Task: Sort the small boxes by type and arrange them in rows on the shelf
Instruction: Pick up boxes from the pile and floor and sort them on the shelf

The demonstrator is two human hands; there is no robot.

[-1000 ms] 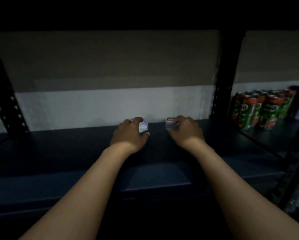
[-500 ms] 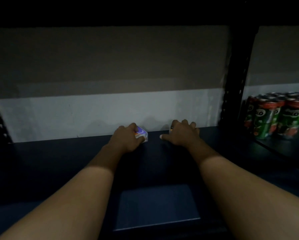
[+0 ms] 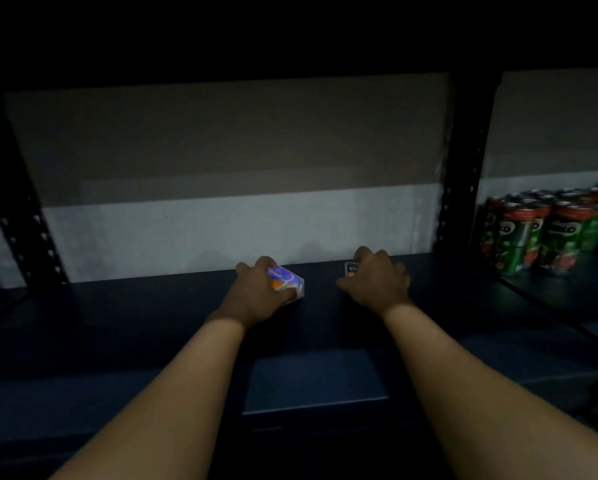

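Shelf [image 3: 152,323] surface runs dark and bare toward the pale back wall, where both hands work. Left hand [image 3: 256,294] has its fingers [image 3: 264,263] curled over a purple-and-orange box [image 3: 288,280], which sits on the shelf slightly askew, long axis running back-left to front-right; its white lettering is too blurred to read. Well apart to the right, the right hand [image 3: 377,278] covers a dark box [image 3: 351,268], fingers wrapped round it; only "C" shows. Squaring the left box to the wall seems next. Farther right stand green Milo cans [image 3: 547,233].
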